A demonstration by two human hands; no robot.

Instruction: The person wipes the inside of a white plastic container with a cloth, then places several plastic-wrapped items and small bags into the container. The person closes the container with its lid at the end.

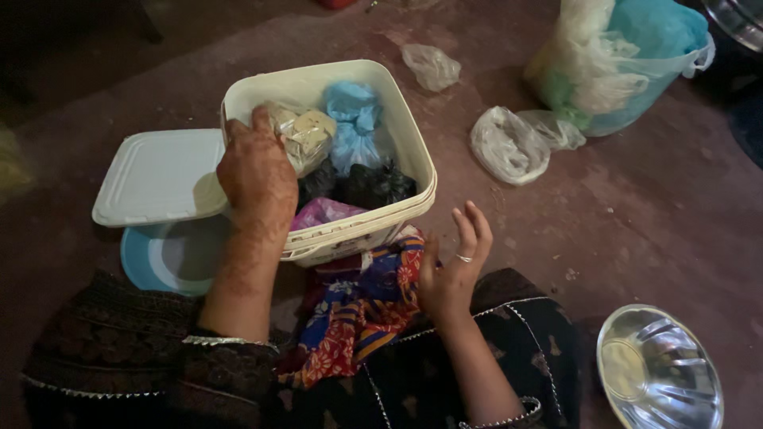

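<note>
Down on the reddish floor [636, 206], a person is sitting with a cream square tub [413, 151] drawn close, its near edge leaning on a bright patterned cloth [362, 310] in the lap. The left hand [256, 176] is lying over the tub's rim at its 9 o'clock side, fingers curled down over the edge and clasping it, a fingertip touching a pale tan bag [306, 137] inside. The right hand [453, 266] is hovering just beside the tub's 5 o'clock corner, palm turned up, fingers spread and holding nothing, with 1 ring showing on a finger.

Inside the tub, small knotted bags are crowding together: the tan one at 10 o'clock, a light blue bag [354, 123] at 12 o'clock, a black bag [377, 184] near the middle, and a pink bag [324, 213] at 6 o'clock.

Touching the tub at 9 o'clock, a flat white lid [155, 179] is resting partly on a blue plate [163, 258]. At 2 o'clock from the tub, well apart, a blue bucket [644, 79] is standing stuffed with plastic bags, and 2 crumpled clear bags [509, 143] are lying near its base. Another clear bag [431, 65] is lying at 12 o'clock. A shiny metal bowl [658, 369] is sitting at 4 o'clock.
</note>
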